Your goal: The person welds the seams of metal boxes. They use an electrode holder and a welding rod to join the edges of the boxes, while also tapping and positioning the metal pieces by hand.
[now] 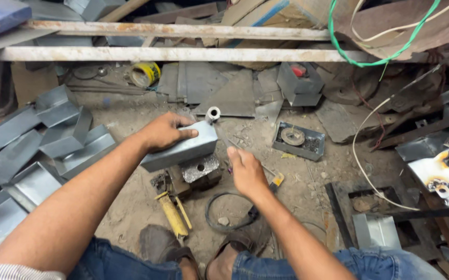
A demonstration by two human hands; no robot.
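Observation:
My left hand (164, 132) grips the top of a grey folded sheet-metal box (183, 150), holding it tilted over a small block-like metal stand (199, 170) on the dusty floor. A short white tube (213, 113) sticks up at the box's far corner. My right hand (246, 171) is closed around a thin rod-like tool (229, 141) whose tip points toward the box; its handle end with a yellow part (277, 179) shows behind the hand.
Several folded grey metal boxes (37, 150) are piled at the left. A yellow-handled tool (172, 213) and a black cable loop (224, 212) lie by my feet. Metal scraps, a tray with a disc (298, 139), wires and white rails (172, 53) surround the spot.

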